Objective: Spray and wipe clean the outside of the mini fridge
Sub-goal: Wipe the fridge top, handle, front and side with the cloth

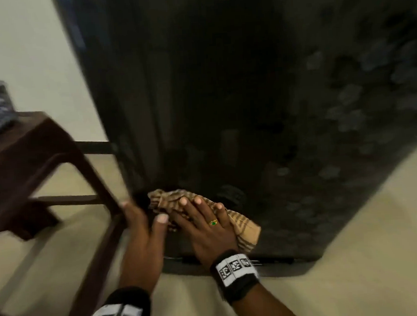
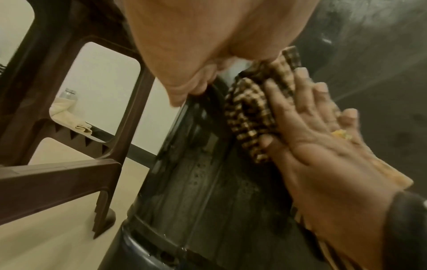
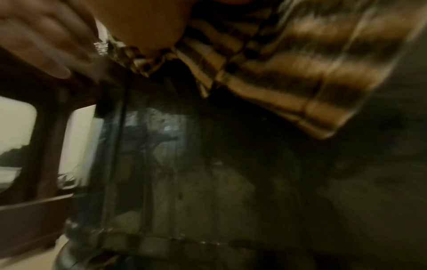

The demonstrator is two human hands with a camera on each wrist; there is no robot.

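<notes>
The right hand (image 1: 207, 228), fingers (image 1: 184, 203) flat, presses the checked cloth (image 1: 243, 229) low on the mini fridge (image 1: 223, 96); the left hand (image 1: 141, 240), fingers relaxed, grips nothing. Wiping looks well advanced.

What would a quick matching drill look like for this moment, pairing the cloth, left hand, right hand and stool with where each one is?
Things:
1. checked cloth
2. left hand
3. right hand
4. brown stool

Places:
A. stands on the floor to the left of the fridge
B. flat on top of the cloth, fingers straight
C. at the fridge's lower left edge, beside the cloth
D. pressed against the low front of the fridge

Pairs: 1-D, 2-C, 3-B, 4-A
</notes>
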